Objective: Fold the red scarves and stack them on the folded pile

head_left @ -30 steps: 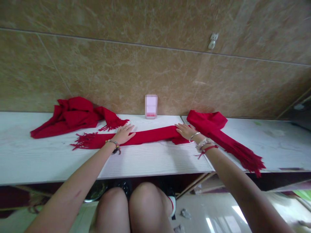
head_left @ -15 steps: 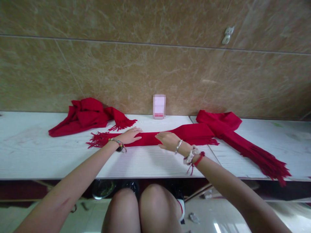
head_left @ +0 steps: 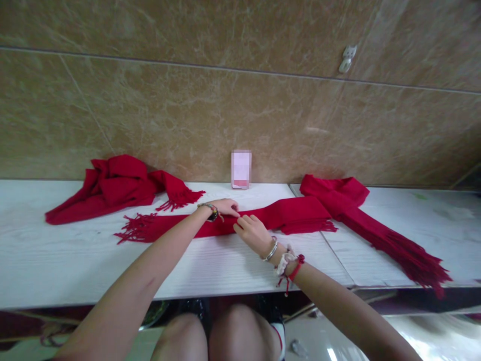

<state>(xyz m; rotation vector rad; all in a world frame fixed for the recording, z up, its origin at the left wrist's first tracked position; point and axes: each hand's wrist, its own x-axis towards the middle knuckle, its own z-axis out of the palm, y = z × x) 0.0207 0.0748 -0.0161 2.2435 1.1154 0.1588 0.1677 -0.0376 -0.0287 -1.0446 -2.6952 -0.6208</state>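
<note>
A red scarf (head_left: 280, 213) with fringed ends lies flattened and folded into a long strip across the white counter. My left hand (head_left: 225, 206) is over the middle of this strip, fingers bent down and closed on the cloth. Right beside it, my right hand (head_left: 253, 233) has its fingers curled together, pinching the scarf near its front edge. The fingertips of both hands nearly meet; how much cloth they grip is partly hidden. Fringe spreads out at the strip's left end, and the thicker folded part is to the right of my hands.
Another red cloth (head_left: 120, 180) with fringe lies bunched at the back left. On the right, a looped red scarf (head_left: 345, 200) trails its fringe to the counter's front edge. A phone (head_left: 241, 169) leans against the tiled wall. The white counter (head_left: 75, 260) has a seam at right.
My left hand has slid right along the scarf to meet my right hand. Fingers that were stretched flat are now bent on the cloth. The view has shifted slightly.
</note>
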